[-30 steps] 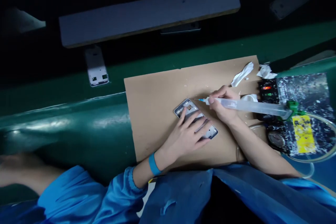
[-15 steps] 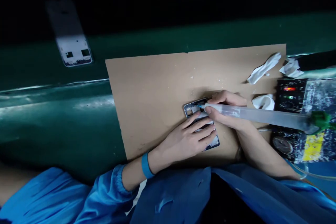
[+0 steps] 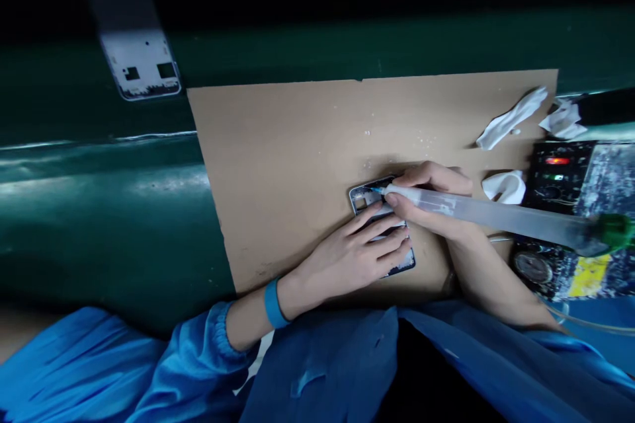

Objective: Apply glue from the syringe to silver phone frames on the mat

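A phone-sized metal frame (image 3: 361,201) with cut-outs lies on a brown cardboard sheet (image 3: 278,145). My left hand (image 3: 360,250) rests across it, fingers spread and lying flat over its middle and lower part. My right hand (image 3: 431,195) is closed around the front end of a long translucent syringe (image 3: 501,211), whose blue tip points at the upper end of the frame. The syringe slants off to the right and ends in a green fitting (image 3: 612,232). Whether the tip touches the frame cannot be made out.
A similar frame (image 3: 143,56) lies on the green surface (image 3: 109,211) at the upper left. Crumpled white pieces (image 3: 513,117) (image 3: 505,186) lie right of my hands. A stained control box (image 3: 558,205) with red and green displays stands at the right edge.
The whole view has shifted slightly. The syringe tip has moved a little to the left over the frame. My left hand stays on the frame and my right hand still grips the syringe.
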A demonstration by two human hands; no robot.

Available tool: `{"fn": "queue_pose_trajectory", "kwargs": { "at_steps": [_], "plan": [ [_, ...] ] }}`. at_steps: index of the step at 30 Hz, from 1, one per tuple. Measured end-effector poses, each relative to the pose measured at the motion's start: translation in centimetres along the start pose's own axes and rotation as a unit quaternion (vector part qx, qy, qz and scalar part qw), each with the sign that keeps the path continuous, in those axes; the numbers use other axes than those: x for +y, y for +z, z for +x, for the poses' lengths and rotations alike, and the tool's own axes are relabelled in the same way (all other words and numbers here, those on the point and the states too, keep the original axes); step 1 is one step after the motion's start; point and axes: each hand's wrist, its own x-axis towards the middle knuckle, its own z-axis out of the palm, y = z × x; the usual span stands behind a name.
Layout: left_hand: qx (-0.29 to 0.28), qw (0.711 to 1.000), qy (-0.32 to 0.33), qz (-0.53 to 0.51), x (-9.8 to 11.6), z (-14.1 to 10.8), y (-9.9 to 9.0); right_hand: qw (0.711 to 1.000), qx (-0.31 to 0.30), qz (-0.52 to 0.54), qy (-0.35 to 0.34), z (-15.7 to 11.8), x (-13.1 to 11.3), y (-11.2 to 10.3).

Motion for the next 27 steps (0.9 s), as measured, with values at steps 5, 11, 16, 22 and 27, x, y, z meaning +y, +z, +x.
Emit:
{"fn": "queue_pose_trajectory", "kwargs": {
  "at_steps": [5, 11, 16, 22, 27],
  "plan": [
    [0.013, 1.0, 0.0, 0.002, 0.0, 0.1, 0.0, 1.0, 0.001, 0.018, -0.005, 0.0, 0.0, 0.0],
    [0.009, 1.0, 0.011, 0.011, -0.1, 0.0, -0.4, 1.0, 0.013, 0.003, 0.008, -0.3, 0.4, 0.1],
    [-0.026, 0.999, 0.018, 0.038, 0.1, -0.2, -0.5, 0.999, -0.001, 0.002, 0.052, -0.3, 0.9, 0.3],
    [-0.021, 0.998, 0.024, 0.062, 0.2, -0.3, -0.5, 1.0, 0.003, 0.018, 0.022, -0.1, 1.0, 0.5],
    [-0.008, 0.997, 0.025, 0.07, 0.2, -0.3, -0.4, 0.999, 0.012, 0.02, 0.034, -0.1, 1.0, 0.6]
  ]
}}
